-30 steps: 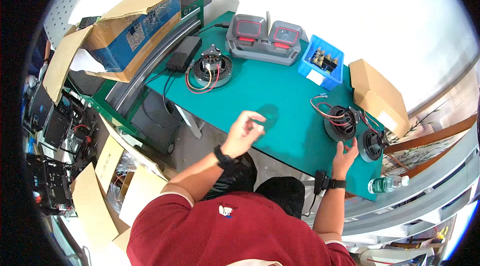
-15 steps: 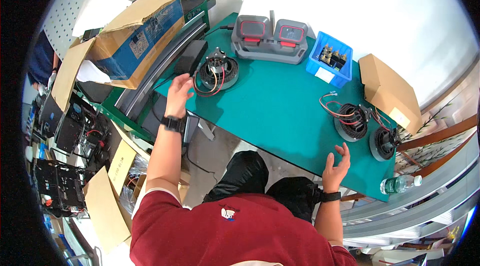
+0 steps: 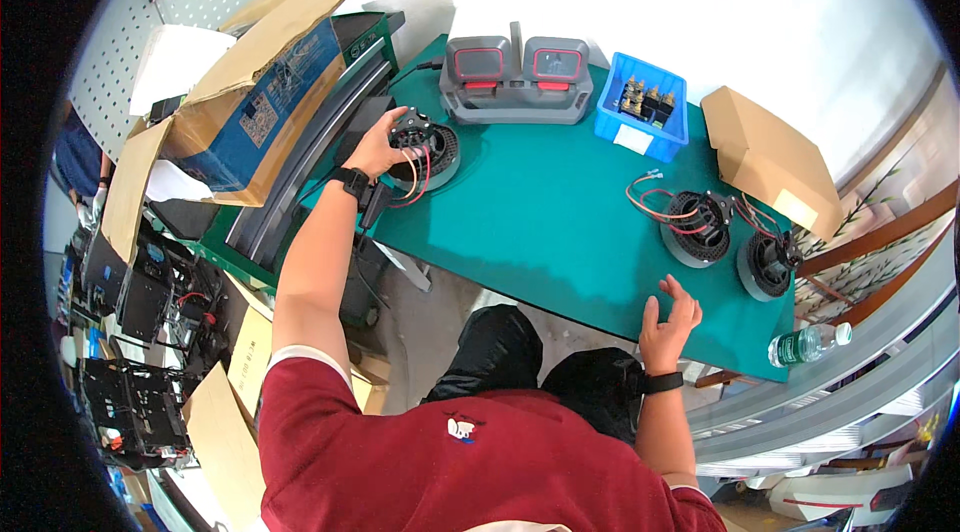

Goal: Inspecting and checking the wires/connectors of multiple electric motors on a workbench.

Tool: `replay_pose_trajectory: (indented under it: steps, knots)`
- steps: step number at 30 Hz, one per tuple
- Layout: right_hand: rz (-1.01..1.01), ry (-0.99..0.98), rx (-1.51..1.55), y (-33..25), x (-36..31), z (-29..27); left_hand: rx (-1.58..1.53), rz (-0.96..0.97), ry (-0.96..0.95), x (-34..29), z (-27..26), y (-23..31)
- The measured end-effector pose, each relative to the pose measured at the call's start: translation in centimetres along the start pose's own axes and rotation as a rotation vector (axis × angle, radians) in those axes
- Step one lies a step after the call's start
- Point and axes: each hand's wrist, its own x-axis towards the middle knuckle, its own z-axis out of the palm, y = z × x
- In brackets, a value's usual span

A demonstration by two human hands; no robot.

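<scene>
Head view: your left hand (image 3: pixel 382 144) is closed around the black round motor assembly with red and black wires (image 3: pixel 425 147), at the far left of the green table mat (image 3: pixel 540 222). Your right hand (image 3: pixel 668 314) rests at the mat's near edge, fingers spread, holding nothing. The blue plastic bin (image 3: pixel 615 134) contains small dark parts; the tan cardboard box (image 3: pixel 765 157) is closed.

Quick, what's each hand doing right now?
Left hand: closed on the black round motor part.
Right hand: open, empty, at the green table edge.
</scene>
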Motion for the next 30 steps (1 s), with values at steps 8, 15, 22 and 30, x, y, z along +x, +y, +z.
replay_pose_trajectory:
  steps: [8,15,22,30]
  knots:
    - [0.024,-0.002,0.007,-0.2,0.2,0.0,-0.047,-0.055,0.030,-0.5,1.3,2.5]
    - [0.021,-0.002,0.000,-0.1,0.1,0.0,-0.054,-0.064,0.148,-1.6,2.2,3.6]
    - [0.010,0.009,0.038,-0.6,0.2,-0.4,-0.255,-0.053,0.058,-2.9,4.0,5.3]
    - [0.269,-0.372,0.958,-5.0,2.0,2.7,-0.678,0.014,-0.153,-6.4,9.3,13.2]
